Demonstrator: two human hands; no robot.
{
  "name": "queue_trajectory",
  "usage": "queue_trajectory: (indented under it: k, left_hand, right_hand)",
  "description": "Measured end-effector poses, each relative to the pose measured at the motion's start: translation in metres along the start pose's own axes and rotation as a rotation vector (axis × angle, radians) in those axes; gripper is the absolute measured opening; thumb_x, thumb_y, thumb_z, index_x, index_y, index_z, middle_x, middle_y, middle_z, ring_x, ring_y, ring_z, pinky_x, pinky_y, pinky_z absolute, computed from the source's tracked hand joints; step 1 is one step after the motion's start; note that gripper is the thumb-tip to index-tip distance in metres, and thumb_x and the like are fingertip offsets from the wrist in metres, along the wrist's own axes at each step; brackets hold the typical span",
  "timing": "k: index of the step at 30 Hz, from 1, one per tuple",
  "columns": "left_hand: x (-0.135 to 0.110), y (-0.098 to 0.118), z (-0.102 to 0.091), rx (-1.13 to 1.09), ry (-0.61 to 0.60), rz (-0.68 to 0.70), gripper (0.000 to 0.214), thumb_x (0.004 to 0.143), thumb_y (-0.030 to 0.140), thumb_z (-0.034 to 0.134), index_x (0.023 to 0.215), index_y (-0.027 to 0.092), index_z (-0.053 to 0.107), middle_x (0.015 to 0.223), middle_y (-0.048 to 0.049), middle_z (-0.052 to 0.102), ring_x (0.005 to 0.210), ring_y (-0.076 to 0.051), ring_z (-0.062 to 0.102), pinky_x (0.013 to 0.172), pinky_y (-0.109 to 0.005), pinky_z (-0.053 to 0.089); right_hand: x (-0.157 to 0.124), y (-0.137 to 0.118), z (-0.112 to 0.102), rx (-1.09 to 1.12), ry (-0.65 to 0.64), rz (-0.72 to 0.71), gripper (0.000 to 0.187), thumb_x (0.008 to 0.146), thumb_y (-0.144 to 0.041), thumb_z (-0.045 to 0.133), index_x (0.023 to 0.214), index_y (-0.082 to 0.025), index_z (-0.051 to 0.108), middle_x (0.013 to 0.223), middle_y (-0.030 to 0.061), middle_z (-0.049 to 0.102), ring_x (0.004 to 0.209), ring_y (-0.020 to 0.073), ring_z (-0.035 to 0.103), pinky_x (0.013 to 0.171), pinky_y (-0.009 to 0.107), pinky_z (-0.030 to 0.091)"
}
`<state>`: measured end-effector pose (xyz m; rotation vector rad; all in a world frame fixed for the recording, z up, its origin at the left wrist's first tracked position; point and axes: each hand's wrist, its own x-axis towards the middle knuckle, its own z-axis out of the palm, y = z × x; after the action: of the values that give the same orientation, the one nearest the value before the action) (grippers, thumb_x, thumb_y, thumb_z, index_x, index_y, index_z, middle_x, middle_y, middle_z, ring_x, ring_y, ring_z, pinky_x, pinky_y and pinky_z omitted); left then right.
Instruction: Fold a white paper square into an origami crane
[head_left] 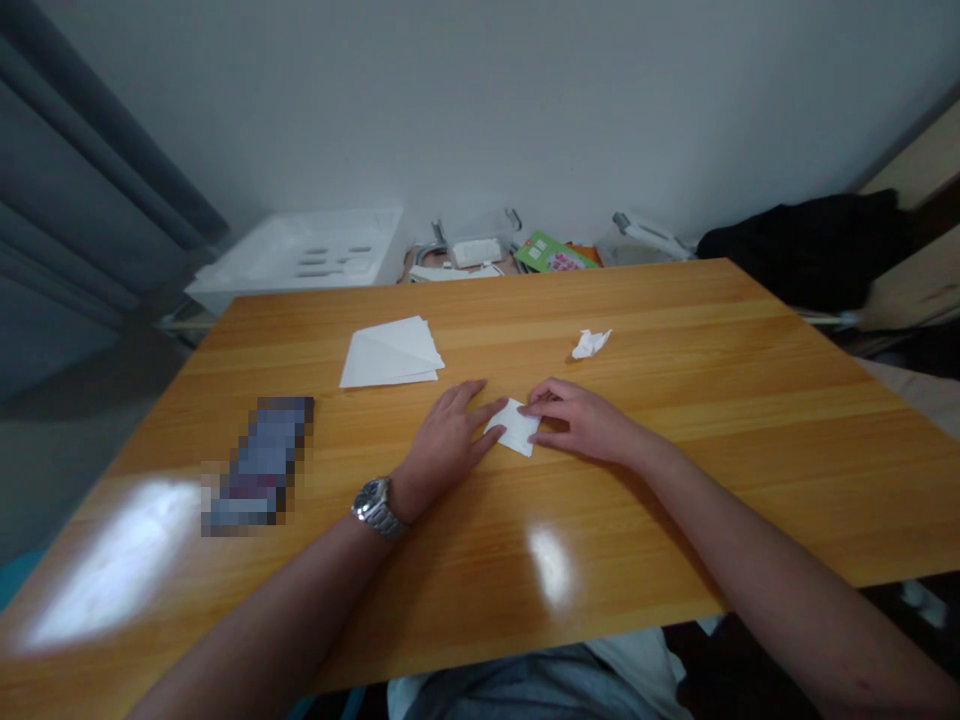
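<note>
A small folded piece of white paper [514, 428] lies on the wooden table between my two hands. My left hand [452, 428], with a metal watch [377, 506] on its wrist, holds the paper's left side; thumb and index finger rest at that edge while the other fingers spread on the table. From the right, my right hand [577, 418] grips the opposite side with thumb and fingertips. Beyond it sits a small crumpled or folded white paper piece [591, 344]. A few overlapping white sheets [393, 354] lie farther back on the left.
A pixelated phone-like object [261, 462] lies on the left of the table [660, 540]. Behind the table's far edge are a white tray [315, 250], a green booklet [551, 252] and other clutter. Black cloth [802, 245] is heaped at the back right.
</note>
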<state>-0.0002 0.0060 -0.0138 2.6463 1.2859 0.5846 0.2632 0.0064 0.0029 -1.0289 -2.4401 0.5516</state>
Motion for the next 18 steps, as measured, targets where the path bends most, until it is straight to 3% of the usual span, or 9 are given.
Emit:
queue_trajectory:
  k: [10,18]
  left_hand:
    - [0.0003,-0.0025,-0.0013,-0.014,-0.018,0.016,0.045,0.100,0.042,0.057,0.143,0.028,0.060,0.149,-0.0129,0.049,0.137,-0.029,0.048,0.119,-0.050,0.039]
    - [-0.0013,-0.0007,-0.0055,-0.030,-0.051,0.029,0.064,0.091,0.058,0.066,0.147,0.028,0.056,0.152,-0.0150,0.045,0.138,-0.034,0.046,0.117,-0.053,0.039]
  right_hand:
    - [0.0010,0.0027,0.0008,-0.003,0.040,-0.087,0.018,0.096,-0.023,0.067,0.111,-0.020,0.077,0.116,0.0118,0.068,0.106,0.0237,0.066,0.094,0.040,0.055]
    - [0.0015,0.0068,0.0035,0.031,0.100,-0.137,0.015,0.097,-0.024,0.066,0.101,-0.020,0.079,0.106,0.0097,0.074,0.096,0.0217,0.069,0.087,0.037,0.056]
